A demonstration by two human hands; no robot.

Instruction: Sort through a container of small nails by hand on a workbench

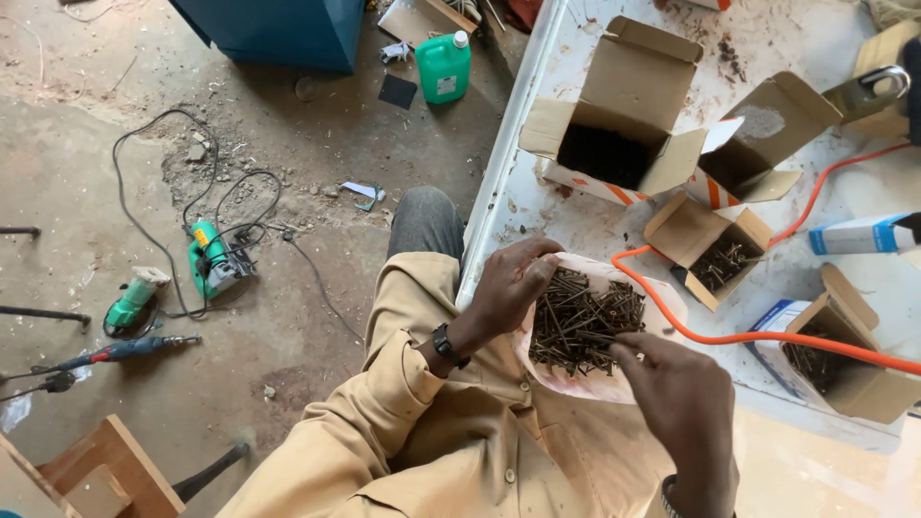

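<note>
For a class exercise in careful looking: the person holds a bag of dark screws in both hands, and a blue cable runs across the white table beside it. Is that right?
Not quite. In the head view the cable on the white table is orange, not blue. The left hand and right hand do hold the bag of dark screws.

A white table (537, 206) fills the upper right. On it sit open cardboard boxes (624, 105) of dark screws and an orange cord (767, 336). Tools lie on the dirt floor (96, 173), left.

Left hand (513, 288) gripping bag (585, 384) of screws (580, 321) (dark, heaped), right hand (676, 403) picking.
</note>
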